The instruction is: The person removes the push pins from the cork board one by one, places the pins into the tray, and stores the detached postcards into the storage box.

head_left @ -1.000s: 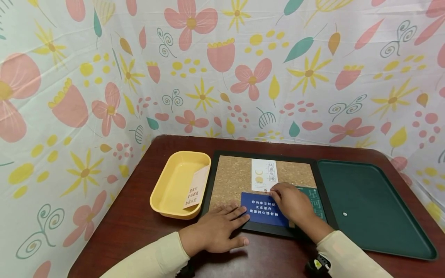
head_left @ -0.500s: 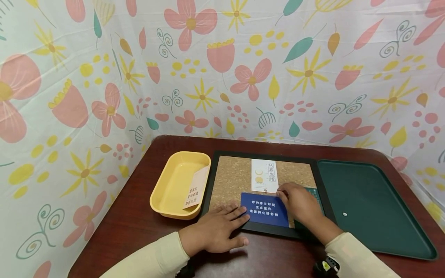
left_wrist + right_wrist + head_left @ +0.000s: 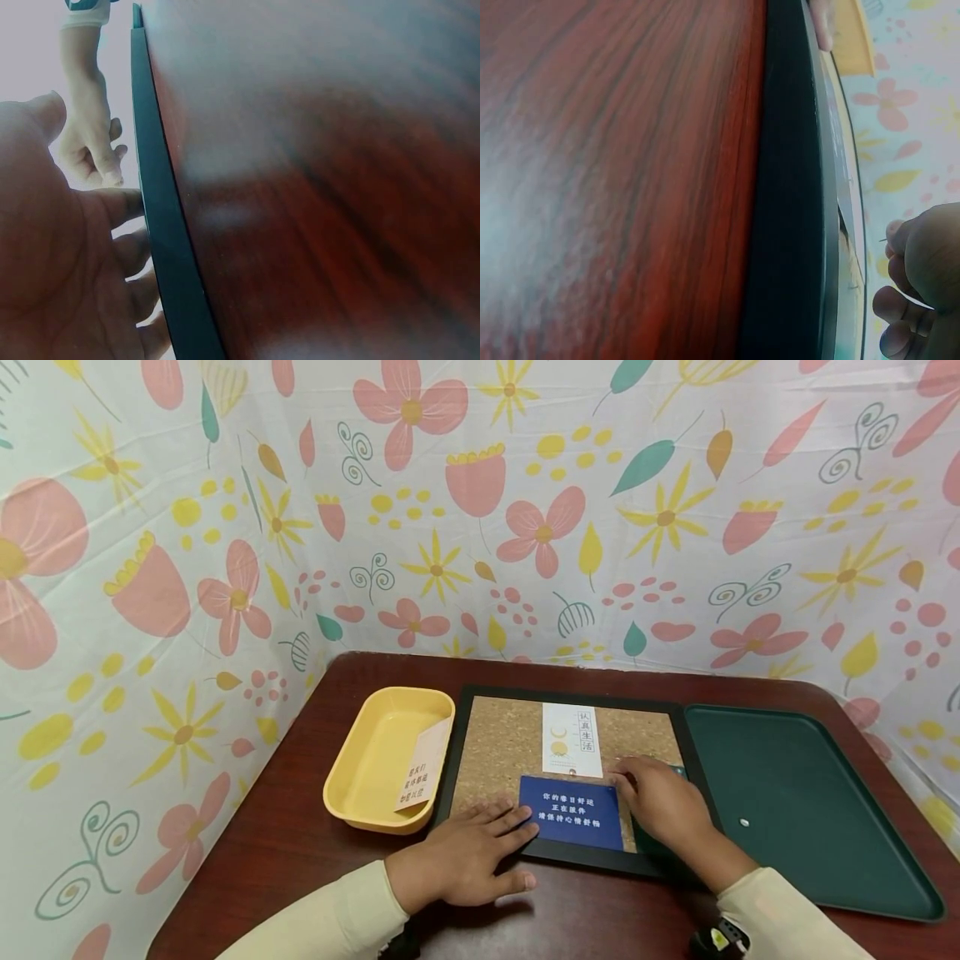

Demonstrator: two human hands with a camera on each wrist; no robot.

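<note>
A cork board (image 3: 498,735) in a black frame lies on the table. My left hand (image 3: 468,852) is spread flat over its lower left, fingertips at the left edge of a blue card (image 3: 568,812) with white writing. Over the board's right half my right hand (image 3: 663,802) has finger and thumb together. In the right wrist view a thin thumbtack (image 3: 883,240) point sticks out between them; its head is hidden. Above the blue card is a white card (image 3: 572,739), a small tack (image 3: 572,772) at its lower edge. A dark green card (image 3: 647,841) lies mostly hidden under my right hand.
To the left stands a yellow basin (image 3: 367,752) with a pale pink card (image 3: 423,764) leaning inside it. A dark green tray (image 3: 802,810) sits right of the board, one small silvery tack (image 3: 744,822) on it. Patterned cloth (image 3: 480,552) hangs behind the table.
My right hand has shifted right and slightly toward me, from the blue card's top edge to beyond its upper right corner, covering more of the green card. The left hand has stayed still.
</note>
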